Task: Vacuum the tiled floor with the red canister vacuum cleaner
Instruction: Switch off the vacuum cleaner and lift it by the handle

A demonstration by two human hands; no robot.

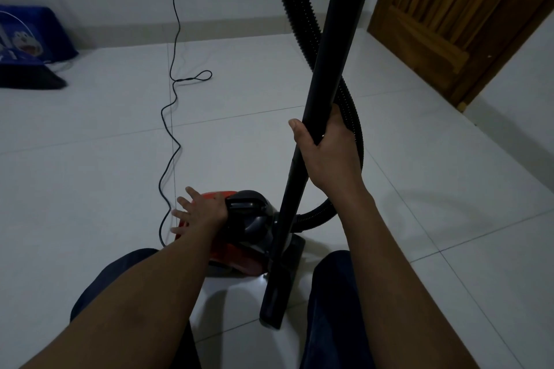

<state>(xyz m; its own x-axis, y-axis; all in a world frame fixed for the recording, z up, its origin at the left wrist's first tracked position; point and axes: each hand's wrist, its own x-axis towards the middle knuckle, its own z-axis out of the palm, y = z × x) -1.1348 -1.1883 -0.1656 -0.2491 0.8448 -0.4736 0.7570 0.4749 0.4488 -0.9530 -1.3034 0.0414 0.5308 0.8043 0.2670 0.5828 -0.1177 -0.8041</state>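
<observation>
Wand (pixel 329 54) tip at floor between knees (pixel 335 278), near upright. Left hand (pixel 199 213) fingers spread, flat on red canister vacuum (pixel 236 256) on tiled floor (pixel 90 174) just ahead, likely reaching power button. Right hand (pixel 326 153) wrapped round wand mid-shaft, steadying it meanwhile. Cord (pixel 174 24) lies slack toward far wall.

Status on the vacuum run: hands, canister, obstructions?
Left hand flat on red canister, fingers spread. Right hand grips black wand. Power cord snakes across tiles ahead.
</observation>
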